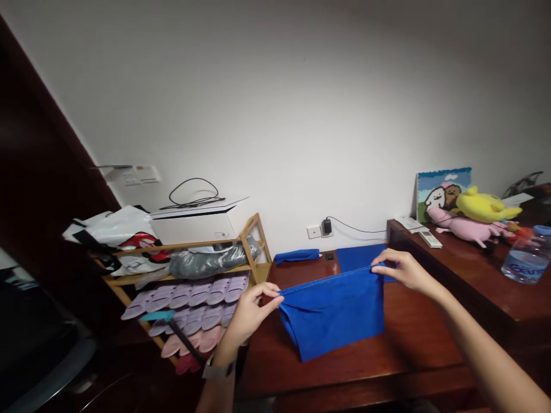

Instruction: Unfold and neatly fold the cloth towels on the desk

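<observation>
**Blue cloth [331, 315] held up by hem**

Hem ends are pinched between thumb and fingers of left hand [248, 318] and right hand [405, 272]. Cloth is suspended over wooden desk [413, 338]; flat blue cloth [359, 257] and rolled blue cloth [297, 256] are seen behind.

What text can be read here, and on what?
"Gan": large letters on the water bottle.
Small label on the white box: too small to read.
Button markings on the remote control: too small to read.
</observation>
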Tool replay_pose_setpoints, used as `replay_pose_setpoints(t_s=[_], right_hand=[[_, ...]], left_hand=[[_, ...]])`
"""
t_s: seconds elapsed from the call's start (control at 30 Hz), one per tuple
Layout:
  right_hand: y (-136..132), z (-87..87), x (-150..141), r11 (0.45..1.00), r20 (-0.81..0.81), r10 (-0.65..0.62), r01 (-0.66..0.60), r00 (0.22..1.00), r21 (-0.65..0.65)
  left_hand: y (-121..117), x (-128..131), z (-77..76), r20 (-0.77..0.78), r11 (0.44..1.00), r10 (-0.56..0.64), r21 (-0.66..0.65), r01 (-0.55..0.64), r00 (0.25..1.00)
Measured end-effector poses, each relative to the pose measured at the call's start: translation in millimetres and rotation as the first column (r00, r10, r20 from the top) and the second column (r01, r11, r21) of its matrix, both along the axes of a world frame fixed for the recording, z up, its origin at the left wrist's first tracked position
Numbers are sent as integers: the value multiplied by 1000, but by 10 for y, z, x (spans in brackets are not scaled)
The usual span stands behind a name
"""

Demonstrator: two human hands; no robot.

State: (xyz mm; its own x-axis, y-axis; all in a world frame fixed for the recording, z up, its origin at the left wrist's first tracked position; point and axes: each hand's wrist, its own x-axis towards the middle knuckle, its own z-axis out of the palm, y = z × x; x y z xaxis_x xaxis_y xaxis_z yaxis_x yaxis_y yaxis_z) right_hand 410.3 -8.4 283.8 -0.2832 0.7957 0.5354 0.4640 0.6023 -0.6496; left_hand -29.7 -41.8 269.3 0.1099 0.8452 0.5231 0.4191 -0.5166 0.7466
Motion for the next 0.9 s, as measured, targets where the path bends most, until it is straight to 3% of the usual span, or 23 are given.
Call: replay_pose_setpoints(t_s=[0.17, 0.33, 0.73, 0.9], right_hand=[[-253, 124, 151, 993, -85, -114, 113, 990, -21], [-398, 151, 251, 989, -76, -85, 75, 993, -131], [-574, -16, 303, 977, -149, -200, 187, 968, -100], [-735, -30, 349, 978, -177, -206, 195, 962, -78]], left_hand=[[101, 47, 152, -34, 999, -40, -22, 40, 999], [166, 146, 200, -89, 999, -19, 29, 22, 996], [260, 259, 172, -66, 998, -45, 50, 48, 997], [89, 274, 198, 24, 998, -37, 43, 36, 999]])
